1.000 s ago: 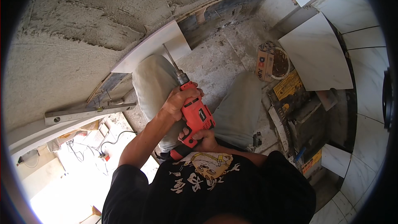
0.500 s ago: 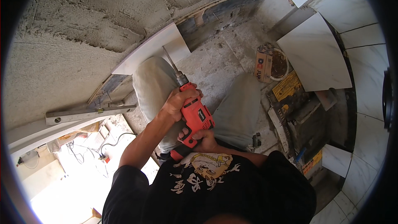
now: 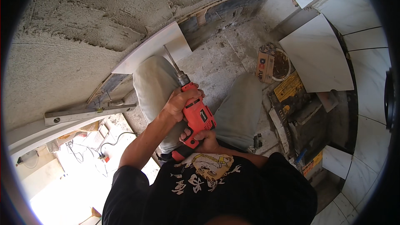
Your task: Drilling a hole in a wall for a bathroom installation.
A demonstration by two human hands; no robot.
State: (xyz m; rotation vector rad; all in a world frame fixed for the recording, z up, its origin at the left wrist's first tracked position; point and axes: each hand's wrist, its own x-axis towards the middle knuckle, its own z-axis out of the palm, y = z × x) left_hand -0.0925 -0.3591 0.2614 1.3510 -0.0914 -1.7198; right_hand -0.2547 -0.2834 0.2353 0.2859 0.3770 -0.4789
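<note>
A red power drill (image 3: 199, 116) lies across my lap, held in both hands, its long bit (image 3: 171, 58) pointing away and slightly left. My left hand (image 3: 180, 103) is wrapped round the front of the drill body, just behind the metal chuck (image 3: 182, 78). Closer to my body, my right hand (image 3: 207, 140) grips the rear handle, fingers curled round it by the trigger. The bit's tip overlaps a white tile (image 3: 141, 56) set low against the rough wall; I cannot tell whether they touch.
A spirit level (image 3: 89, 114) rests at left below the cement-plastered wall (image 3: 83, 21). To the right are a small cardboard box (image 3: 264, 64), a round bucket (image 3: 281, 64) and a large white tile (image 3: 318, 56). A cable (image 3: 112, 143) runs over the bright floor at lower left.
</note>
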